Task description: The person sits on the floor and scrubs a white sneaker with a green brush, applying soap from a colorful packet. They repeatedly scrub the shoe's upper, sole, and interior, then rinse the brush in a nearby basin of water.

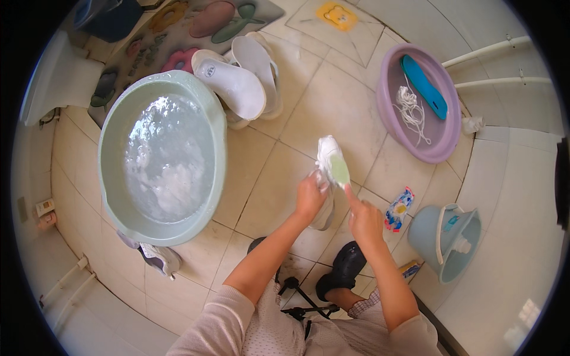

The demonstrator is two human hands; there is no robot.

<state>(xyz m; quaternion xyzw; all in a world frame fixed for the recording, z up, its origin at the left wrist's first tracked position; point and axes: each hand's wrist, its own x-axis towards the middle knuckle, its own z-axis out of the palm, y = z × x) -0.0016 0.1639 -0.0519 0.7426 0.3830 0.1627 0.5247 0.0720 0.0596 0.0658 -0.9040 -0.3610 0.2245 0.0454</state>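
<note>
My left hand [312,194] is closed around a white shoe [328,149], holding it above the tiles in front of me. Part of the shoe is hidden behind that hand. Closed on the handle of a brush with a pale green back [339,170], my right hand [364,221] presses it against the shoe's side. The brush's bristles are out of sight. To the left stands a large pale green basin [221,169] of cloudy, foamy water.
Behind the basin rest white shoes [231,89] on a patterned mat [160,56]. A purple basin [385,121] at right holds white laces [408,107] and a blue brush-like piece [424,88]. Near my right arm are a colourful packet [399,209] and a grey-blue bucket [424,231]. Another shoe [160,259] lies below the green basin.
</note>
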